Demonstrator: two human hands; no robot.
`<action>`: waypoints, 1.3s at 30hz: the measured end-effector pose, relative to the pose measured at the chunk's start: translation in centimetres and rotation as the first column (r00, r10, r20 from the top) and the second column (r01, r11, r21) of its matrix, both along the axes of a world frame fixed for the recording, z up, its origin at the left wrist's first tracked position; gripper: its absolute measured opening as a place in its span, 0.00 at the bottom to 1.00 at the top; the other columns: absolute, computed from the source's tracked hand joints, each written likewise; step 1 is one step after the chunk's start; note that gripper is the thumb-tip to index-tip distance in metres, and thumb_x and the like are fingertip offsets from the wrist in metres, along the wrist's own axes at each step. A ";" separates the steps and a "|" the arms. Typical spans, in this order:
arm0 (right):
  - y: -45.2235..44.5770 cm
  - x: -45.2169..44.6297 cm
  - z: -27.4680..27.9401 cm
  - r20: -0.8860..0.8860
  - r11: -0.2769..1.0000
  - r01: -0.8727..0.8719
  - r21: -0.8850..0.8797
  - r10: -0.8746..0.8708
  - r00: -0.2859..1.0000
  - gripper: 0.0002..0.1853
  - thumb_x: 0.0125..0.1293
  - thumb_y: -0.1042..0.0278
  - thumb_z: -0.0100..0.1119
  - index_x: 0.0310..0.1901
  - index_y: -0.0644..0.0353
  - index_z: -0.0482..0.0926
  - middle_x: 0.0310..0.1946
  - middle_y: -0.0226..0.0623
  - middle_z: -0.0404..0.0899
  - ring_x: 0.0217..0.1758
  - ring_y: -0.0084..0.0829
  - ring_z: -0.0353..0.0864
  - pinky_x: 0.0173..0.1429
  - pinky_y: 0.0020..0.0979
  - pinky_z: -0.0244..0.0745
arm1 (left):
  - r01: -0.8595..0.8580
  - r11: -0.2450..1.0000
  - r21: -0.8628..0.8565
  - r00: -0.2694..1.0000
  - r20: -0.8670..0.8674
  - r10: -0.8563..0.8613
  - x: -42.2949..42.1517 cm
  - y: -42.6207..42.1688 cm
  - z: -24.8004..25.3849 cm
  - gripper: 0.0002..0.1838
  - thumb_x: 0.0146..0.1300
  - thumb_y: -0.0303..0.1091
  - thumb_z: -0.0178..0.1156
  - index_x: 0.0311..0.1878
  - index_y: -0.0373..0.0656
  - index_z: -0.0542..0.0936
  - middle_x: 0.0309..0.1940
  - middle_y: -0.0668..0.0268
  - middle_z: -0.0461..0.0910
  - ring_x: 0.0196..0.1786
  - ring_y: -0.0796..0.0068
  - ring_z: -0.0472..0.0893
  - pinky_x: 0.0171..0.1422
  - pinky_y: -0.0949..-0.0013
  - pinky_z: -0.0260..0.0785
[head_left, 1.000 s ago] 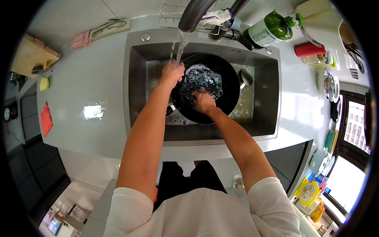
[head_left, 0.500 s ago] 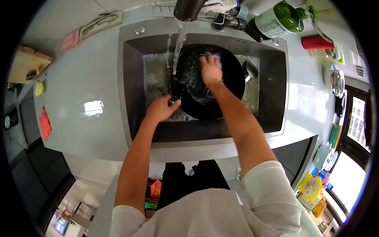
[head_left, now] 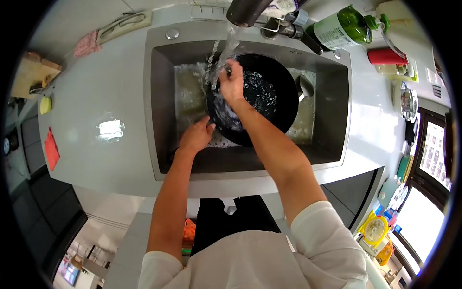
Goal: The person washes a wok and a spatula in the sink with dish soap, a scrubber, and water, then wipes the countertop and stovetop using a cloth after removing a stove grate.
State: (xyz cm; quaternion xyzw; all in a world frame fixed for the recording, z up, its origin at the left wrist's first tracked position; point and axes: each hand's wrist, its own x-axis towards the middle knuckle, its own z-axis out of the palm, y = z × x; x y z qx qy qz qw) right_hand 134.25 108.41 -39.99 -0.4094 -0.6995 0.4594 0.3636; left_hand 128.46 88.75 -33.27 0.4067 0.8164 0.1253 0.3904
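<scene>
- sink (head_left: 332, 113): cloudy water (head_left: 189, 98), spoon (head_left: 306, 85), black frying pan (head_left: 288, 102)
- pan's got sudsy water (head_left: 260, 92)
- right hand (head_left: 232, 85) over it, fingers loose
- left hand (head_left: 196, 137) by the rim, can't tell if fingers grip

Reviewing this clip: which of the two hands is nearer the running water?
The right hand, reaching over the black pan right beside the falling stream. The left hand sits farther from it, at the pan's near-left edge.

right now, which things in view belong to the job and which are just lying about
Seemingly in the job: black pan, sink, running tap, left hand, right hand

Seemingly just lying about: spoon, green pump bottle, red cloth, pink cloth
</scene>
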 end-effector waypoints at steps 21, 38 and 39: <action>-2.0 9.8 0.1 0.448 0.502 -0.833 -0.235 0.816 0.365 0.16 0.63 0.76 0.64 0.53 0.51 0.83 0.51 0.49 0.83 0.60 0.56 0.83 0.63 0.51 0.79 | 0.024 0.994 -0.103 1.000 -0.014 -0.026 0.4 0.3 -0.2 0.29 0.80 0.50 0.55 0.76 0.46 0.75 0.66 0.50 0.83 0.68 0.45 0.81 0.71 0.47 0.73; 9.3 11.1 1.3 0.893 0.604 -0.704 0.375 -0.031 0.449 0.14 0.70 0.66 0.59 0.56 0.48 0.84 0.56 0.31 0.77 0.62 0.40 0.75 0.66 0.36 0.79 | -0.038 0.989 -0.141 0.999 -0.020 0.035 0.6 1.0 0.9 0.30 0.78 0.52 0.57 0.77 0.50 0.76 0.68 0.52 0.82 0.70 0.47 0.80 0.73 0.50 0.73; 9.7 10.3 1.6 0.877 0.462 -0.782 0.417 0.022 0.481 0.14 0.69 0.66 0.59 0.55 0.47 0.84 0.56 0.30 0.77 0.62 0.39 0.75 0.66 0.36 0.77 | -0.055 0.984 -0.172 0.998 0.031 0.062 0.3 1.3 1.4 0.30 0.78 0.52 0.57 0.77 0.50 0.76 0.68 0.52 0.82 0.70 0.47 0.80 0.73 0.50 0.73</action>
